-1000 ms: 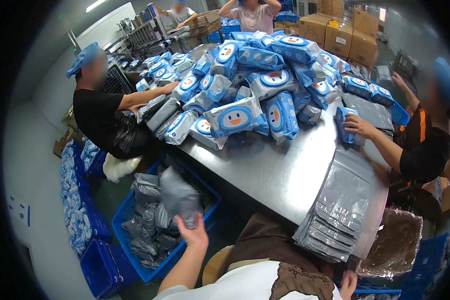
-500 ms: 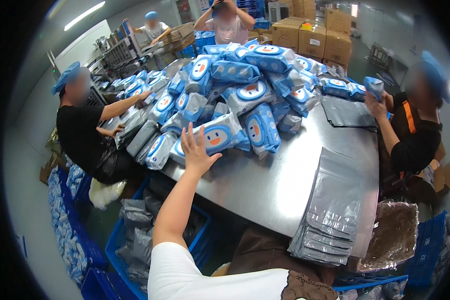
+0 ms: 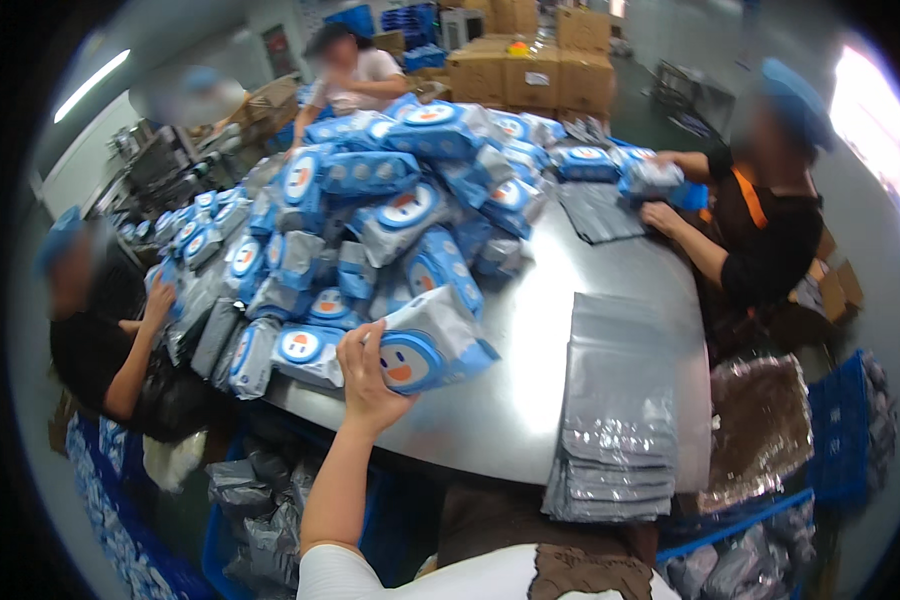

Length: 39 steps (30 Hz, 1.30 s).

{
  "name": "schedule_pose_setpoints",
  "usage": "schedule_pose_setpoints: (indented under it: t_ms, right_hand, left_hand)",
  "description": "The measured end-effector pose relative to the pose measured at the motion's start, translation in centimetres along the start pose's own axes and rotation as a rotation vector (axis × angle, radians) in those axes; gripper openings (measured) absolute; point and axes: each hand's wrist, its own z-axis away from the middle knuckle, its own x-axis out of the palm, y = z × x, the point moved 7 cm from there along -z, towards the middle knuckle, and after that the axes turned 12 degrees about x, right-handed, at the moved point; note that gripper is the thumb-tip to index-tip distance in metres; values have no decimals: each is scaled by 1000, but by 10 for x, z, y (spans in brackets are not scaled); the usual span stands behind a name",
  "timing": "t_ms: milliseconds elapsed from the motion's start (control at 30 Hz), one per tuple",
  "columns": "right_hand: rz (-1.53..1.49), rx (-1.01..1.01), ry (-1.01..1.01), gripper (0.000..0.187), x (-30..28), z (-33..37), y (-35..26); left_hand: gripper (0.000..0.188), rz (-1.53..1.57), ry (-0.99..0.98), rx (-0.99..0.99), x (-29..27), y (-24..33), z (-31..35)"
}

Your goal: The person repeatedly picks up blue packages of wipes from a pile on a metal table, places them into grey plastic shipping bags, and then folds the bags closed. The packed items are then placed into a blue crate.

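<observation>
My left hand grips the end of a blue-and-white pack of wipes with a round printed lid. The pack tilts up at the front of a big heap of similar packs on a steel table. One more pack of wipes lies just left of my fingers. To the right, a fanned stack of grey plastic mailing bags reaches the table's near edge. My right hand is out of the picture.
Co-workers stand at the left, the far side and the right, where another pile of grey bags lies. Blue crates of filled grey bags stand below the table, and a plastic-lined box sits at right.
My left hand has closed on a pack of wipes and drawn it off the front of the heap. The view has turned right. The far co-worker's hands have come down from the head.
</observation>
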Motion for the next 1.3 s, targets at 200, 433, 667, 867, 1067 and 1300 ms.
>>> schedule_pose_setpoints:
  t_ms: [200,433,667,867,1067,1300]
  right_hand:
    - [842,309,-517,23,-28,85,91]
    - [-379,-879,-10,53,-166,110,-270]
    - [444,-1139,405,94,-107,115,-389]
    - [-197,-941,-217,93,-139,33,-376]
    - [-1277,-461,-825,70,-154,19,-294]
    - [-1355,-485,-920,73,-149,67,-258]
  left_hand:
    - [94,377,-230,320,86,140,-55]
    - [91,461,-762,667,196,232,-61]
    - [65,603,-531,149,221,176,-48]
    - [93,317,-369,109,230,205,-42]
    - [114,151,-958,326,212,245,24]
    - [54,304,-523,254,165,240,65]
